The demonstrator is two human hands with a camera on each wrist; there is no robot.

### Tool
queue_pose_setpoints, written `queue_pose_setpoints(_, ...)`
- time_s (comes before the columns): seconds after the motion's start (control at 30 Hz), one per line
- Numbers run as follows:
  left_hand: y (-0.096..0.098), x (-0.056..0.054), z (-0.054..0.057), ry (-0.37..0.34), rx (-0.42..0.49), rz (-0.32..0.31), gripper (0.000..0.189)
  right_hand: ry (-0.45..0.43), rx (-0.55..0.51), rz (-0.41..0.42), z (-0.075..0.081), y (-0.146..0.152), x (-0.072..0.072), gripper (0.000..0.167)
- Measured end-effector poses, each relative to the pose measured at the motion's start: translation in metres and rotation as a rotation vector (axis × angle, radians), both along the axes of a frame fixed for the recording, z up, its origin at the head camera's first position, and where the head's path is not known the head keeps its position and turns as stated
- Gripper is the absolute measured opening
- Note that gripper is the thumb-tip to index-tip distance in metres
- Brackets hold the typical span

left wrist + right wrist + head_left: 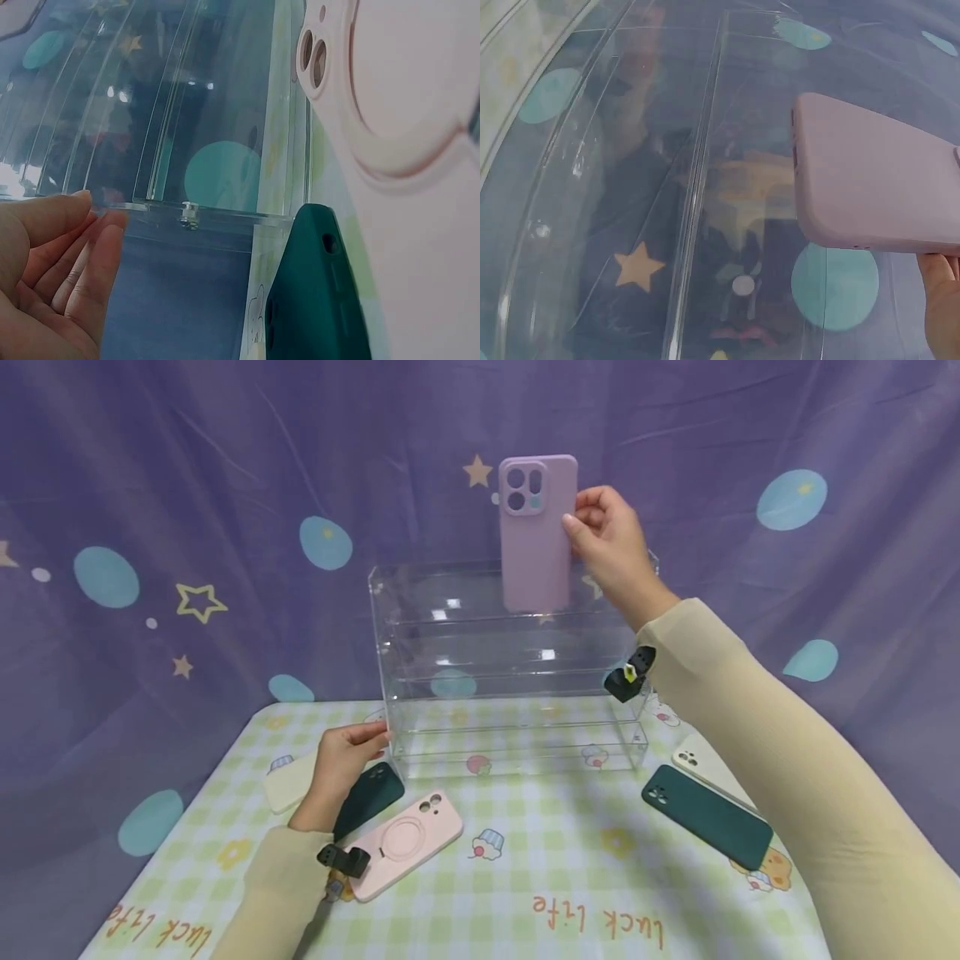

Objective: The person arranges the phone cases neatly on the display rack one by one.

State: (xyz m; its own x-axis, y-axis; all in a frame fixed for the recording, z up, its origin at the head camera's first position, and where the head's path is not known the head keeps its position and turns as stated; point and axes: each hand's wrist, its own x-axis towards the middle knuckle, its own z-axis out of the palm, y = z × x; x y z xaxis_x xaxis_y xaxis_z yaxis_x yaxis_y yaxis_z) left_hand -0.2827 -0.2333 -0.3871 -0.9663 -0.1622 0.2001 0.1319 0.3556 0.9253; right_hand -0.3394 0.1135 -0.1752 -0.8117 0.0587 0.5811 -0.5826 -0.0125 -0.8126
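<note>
My right hand (611, 539) grips a lilac phone case (536, 556) by its right edge, thumb on the near face. The case stands upright, camera cutouts at the top, and its lower end overlaps the top tier of a clear acrylic display rack (517, 714). In the right wrist view the bottom end of the lilac case (877, 176) points toward the rack's clear panels. Low on the rack's left side, my left hand (345, 764) pinches the side panel's edge; the left wrist view shows thumb and fingertips at that edge, near a small metal screw (189, 215).
A pink case with a ring (442, 827), a dark green case (382, 793) and a cream case (288, 785) lie left on the checked tablecloth (540, 860). Another green case (708, 818) and a cream one (712, 764) lie right. A purple curtain (225, 460) hangs behind.
</note>
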Motion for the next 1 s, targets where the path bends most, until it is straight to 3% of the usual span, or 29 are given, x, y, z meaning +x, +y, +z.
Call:
queue_pose_setpoints(0.2,0.000,-0.002,0.000,0.014,0.002,-0.001,0.028,0.048,0.025,-0.022,0.013,-0.020,-0.010,0.012)
queue_pose_setpoints(0.47,0.001,-0.001,0.002,0.027,0.004,-0.010,0.027,0.048,0.008,-0.028,0.028,-0.042,-0.023,0.011)
queue_pose_setpoints(1.0,0.008,-0.001,0.002,0.012,0.033,-0.026,0.028,0.096,-0.079,-0.039,0.028,-0.066,-0.042,0.012)
